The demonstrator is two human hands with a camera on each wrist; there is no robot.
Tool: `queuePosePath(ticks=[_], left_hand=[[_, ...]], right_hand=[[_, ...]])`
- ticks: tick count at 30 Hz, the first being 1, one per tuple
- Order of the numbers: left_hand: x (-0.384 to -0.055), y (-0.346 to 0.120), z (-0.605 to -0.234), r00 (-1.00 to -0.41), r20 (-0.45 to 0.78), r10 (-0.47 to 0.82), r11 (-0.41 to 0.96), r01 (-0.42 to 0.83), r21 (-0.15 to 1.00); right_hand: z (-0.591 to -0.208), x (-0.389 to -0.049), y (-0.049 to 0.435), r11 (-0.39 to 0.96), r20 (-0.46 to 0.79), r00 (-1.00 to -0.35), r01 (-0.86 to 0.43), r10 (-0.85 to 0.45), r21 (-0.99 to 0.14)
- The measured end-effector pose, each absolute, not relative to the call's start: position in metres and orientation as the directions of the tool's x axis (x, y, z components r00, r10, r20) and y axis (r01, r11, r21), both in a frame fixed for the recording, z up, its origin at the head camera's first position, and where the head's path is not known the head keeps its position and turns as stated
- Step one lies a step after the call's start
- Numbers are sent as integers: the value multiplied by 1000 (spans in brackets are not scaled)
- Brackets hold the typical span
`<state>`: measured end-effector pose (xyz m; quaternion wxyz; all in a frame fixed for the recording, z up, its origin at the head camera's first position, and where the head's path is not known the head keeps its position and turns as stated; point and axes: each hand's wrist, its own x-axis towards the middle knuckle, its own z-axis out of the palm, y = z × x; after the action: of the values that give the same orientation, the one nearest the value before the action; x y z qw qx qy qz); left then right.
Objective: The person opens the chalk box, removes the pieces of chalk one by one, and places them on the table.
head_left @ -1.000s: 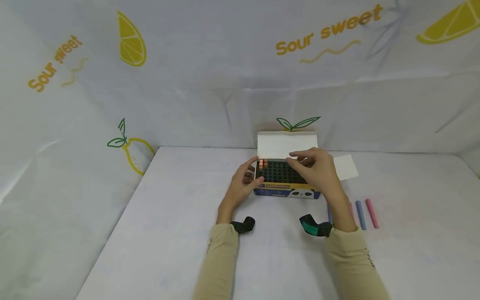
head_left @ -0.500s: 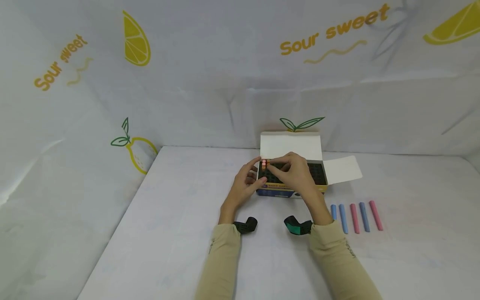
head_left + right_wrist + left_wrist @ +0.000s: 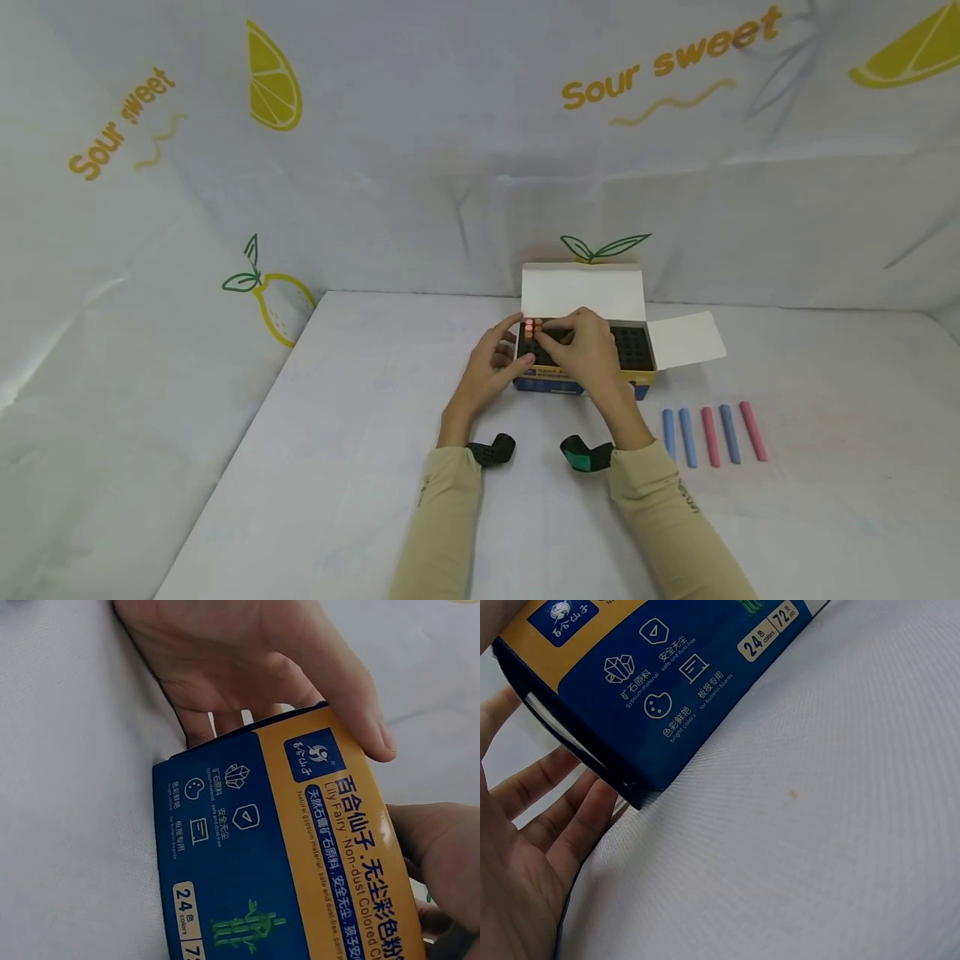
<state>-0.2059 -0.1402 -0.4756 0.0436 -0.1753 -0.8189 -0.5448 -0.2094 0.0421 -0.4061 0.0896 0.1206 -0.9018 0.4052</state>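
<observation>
An open blue-and-yellow chalk box (image 3: 551, 385) stands near the table's back edge, its dark insert full of small holes. At its left end, my left hand (image 3: 480, 375) grips the box, thumb on the front top edge and fingers (image 3: 577, 825) behind the end wall. A few pink and orange chalk sticks (image 3: 528, 326) stand upright in the left-hand holes. Over the insert, my right hand (image 3: 590, 350) pinches an orange chalk stick (image 3: 537, 323) beside them with thumb and forefinger. In the right wrist view, the right fingers are partly hidden behind the box.
Several blue and pink chalk sticks (image 3: 709, 436) lie in a row on the white table, right of the box. The box's white lid (image 3: 583, 287) stands up behind, and a side flap (image 3: 686, 339) sticks out right. A printed white backdrop (image 3: 420, 208) rises behind the table.
My right hand has moved left across the box to the orange chalk sticks, uncovering the row of chalk on the table. My left hand stays on the box; the view has shifted slightly.
</observation>
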Motion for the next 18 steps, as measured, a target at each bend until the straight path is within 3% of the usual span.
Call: queuePosePath(ticks=[9,18], left_hand=[[-206,-139,-476,-940,247,236,345,319,883],[-206,-140,-476,-935,260,240,343,332,878]], right_hand=[[-408,-211,38,668,271,-956,-273,-110,-692],[-406,-210,36,562,333,-942,-294,-35,-773]])
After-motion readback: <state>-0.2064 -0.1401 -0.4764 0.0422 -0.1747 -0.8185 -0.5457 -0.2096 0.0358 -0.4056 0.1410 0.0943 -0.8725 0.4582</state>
